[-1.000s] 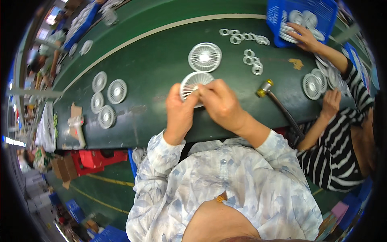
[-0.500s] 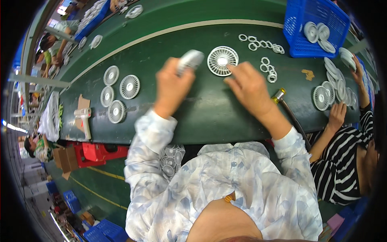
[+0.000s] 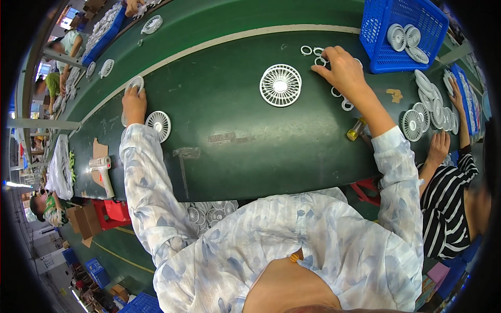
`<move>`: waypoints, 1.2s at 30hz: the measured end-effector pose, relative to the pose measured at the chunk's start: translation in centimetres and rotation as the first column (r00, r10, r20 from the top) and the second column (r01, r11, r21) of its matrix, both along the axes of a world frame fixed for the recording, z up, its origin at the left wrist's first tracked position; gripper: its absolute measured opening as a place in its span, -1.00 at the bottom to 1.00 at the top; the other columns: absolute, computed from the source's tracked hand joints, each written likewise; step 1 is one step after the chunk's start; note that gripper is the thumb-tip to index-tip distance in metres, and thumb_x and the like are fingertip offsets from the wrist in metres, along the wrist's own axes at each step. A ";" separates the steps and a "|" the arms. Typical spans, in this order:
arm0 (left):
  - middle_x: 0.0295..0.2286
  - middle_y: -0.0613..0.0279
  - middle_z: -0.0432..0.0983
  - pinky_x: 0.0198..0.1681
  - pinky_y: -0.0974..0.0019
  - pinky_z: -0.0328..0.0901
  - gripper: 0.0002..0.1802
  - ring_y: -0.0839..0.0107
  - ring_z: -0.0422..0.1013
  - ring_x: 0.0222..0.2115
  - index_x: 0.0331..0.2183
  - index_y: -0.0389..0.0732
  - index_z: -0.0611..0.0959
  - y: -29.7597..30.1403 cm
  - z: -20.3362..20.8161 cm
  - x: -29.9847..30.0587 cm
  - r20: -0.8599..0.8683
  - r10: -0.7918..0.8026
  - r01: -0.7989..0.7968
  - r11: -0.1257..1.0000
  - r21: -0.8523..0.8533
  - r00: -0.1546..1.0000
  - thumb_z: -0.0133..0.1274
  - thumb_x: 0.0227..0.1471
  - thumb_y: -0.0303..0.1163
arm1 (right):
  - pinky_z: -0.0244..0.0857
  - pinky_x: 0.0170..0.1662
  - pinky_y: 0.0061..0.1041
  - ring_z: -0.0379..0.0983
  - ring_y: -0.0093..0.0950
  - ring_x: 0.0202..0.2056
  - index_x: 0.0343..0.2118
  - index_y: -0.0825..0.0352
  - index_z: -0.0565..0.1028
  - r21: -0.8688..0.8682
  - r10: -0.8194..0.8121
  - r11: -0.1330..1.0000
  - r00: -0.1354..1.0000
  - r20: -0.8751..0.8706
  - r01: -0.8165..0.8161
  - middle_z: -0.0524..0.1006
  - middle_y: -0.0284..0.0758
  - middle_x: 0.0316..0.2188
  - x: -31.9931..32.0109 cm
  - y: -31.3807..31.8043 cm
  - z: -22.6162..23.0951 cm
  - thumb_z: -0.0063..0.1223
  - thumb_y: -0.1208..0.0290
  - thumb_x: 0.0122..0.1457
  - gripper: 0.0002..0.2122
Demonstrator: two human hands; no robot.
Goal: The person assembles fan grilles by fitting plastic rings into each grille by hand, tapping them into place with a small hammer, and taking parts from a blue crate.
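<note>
At the left of the green table my left hand closes its fingers on a white round slotted grille. Beside that hand lies another white grille, and the edge of one more shows behind the hand. My right hand is at the small white rings at the far right, thumb and fingers curved about a white ring. Its palm hides some of the other rings. Between my hands, apart from both, a larger-looking white grille lies flat on the table.
Under my right forearm lies a hammer with a yellow-ended head. A blue basket with several grilles stands at the far right. Further right, a co-worker's hands are by a heap of grilles. A pale handheld device lies at left.
My left hand has carried its grille from the middle to the left-hand group. My right hand has left the central grille and moved right to the rings.
</note>
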State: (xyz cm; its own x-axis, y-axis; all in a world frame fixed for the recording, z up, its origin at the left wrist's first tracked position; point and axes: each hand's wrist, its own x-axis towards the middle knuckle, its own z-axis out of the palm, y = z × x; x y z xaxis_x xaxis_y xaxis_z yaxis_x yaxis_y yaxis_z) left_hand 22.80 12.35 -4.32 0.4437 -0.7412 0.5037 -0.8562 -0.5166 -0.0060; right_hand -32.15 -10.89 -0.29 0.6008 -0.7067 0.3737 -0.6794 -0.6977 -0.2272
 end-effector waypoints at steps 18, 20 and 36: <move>-0.25 0.08 0.47 -0.18 0.10 0.36 -0.26 0.09 0.39 -0.19 -0.08 -0.26 0.57 -6.4 6.6 -32.0 -0.127 -0.628 0.625 0.777 -0.068 0.767 0.38 -0.31 -0.09 | 0.34 -0.34 -0.39 0.44 -0.30 -0.39 -0.38 0.39 0.46 0.180 0.353 0.881 0.862 0.364 -0.437 0.43 -0.20 -0.42 -1.1 8.7 0.5 0.13 0.60 -0.05 -0.85; -0.27 0.10 0.45 -0.21 0.09 0.35 -0.27 0.11 0.38 -0.20 -0.15 -0.28 0.61 -7.8 5.3 -33.3 -0.134 -0.613 0.605 0.790 -0.097 0.779 0.40 -0.38 -0.05 | 0.36 -0.31 -0.34 0.44 -0.26 -0.36 -0.42 0.39 0.46 0.080 0.389 0.902 0.878 0.278 -0.425 0.45 -0.21 -0.42 -2.2 10.2 -0.1 0.16 0.63 -0.12 -0.84; -0.23 -0.05 0.57 -0.28 0.11 0.57 -0.81 0.20 0.59 -0.28 -0.19 -0.33 0.43 0.1 5.7 -37.5 -0.648 -0.300 -0.122 0.945 -0.305 -0.700 -0.01 0.18 -0.46 | 0.40 -0.26 -0.30 0.48 -0.21 -0.32 -0.28 0.45 0.53 0.140 0.325 0.928 0.933 0.154 -0.346 0.46 -0.17 -0.34 -4.0 11.5 -0.3 0.22 0.57 -0.03 -0.78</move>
State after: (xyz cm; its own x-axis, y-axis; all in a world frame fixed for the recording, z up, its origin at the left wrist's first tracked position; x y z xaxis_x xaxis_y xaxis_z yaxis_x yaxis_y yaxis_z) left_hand -14.65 12.41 1.43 0.1347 -0.9006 -0.4133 0.6581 -0.2305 0.7168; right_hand -36.11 0.64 -0.57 0.7688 -0.5291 0.3591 -0.3700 -0.8261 -0.4250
